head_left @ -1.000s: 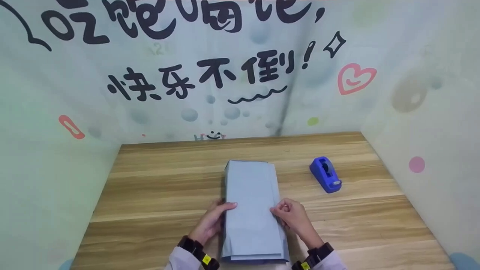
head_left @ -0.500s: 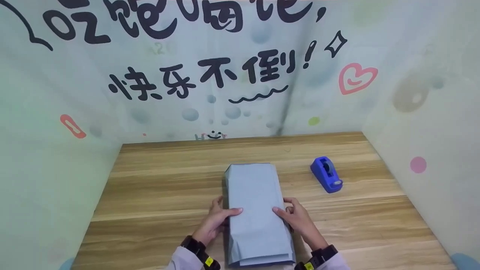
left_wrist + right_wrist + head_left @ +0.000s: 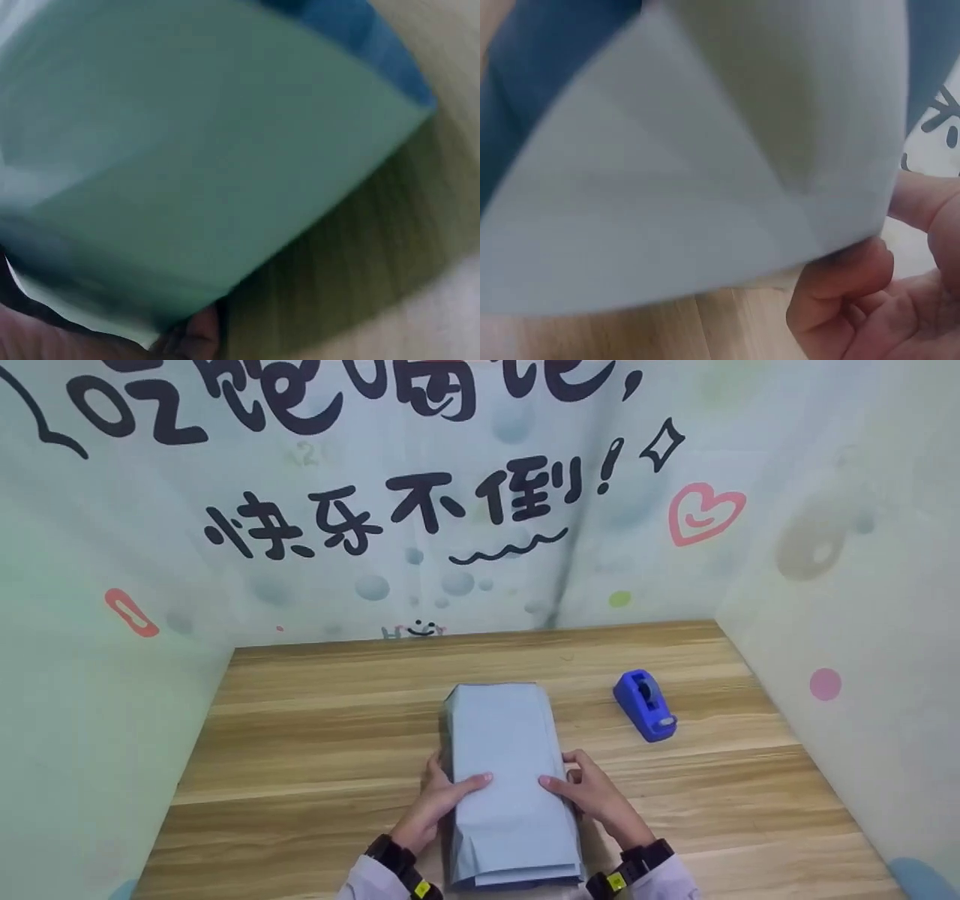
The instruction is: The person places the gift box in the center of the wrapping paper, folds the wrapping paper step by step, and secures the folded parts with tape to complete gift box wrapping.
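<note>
A long package wrapped in pale blue-grey paper (image 3: 508,757) lies lengthwise on the table in the head view, its near end showing loose paper edges. My left hand (image 3: 435,808) grips its left side, thumb over the top face and fingers down the side. On the opposite side my right hand (image 3: 601,796) holds it, thumb on the top near the right edge. In the left wrist view a paper flap (image 3: 217,157) fills most of the frame, with darker blue beyond it. Curled right fingers (image 3: 847,285) are against the paper edge in the right wrist view.
A blue tape dispenser (image 3: 646,709) stands on the wood-grain table (image 3: 315,735), right of the package and farther back. Printed cloth walls (image 3: 337,600) close off the back and both sides.
My right hand has gone from pinching at the package's right edge to holding its side with the thumb on top. The package's near end has shifted slightly. The tape dispenser stays put.
</note>
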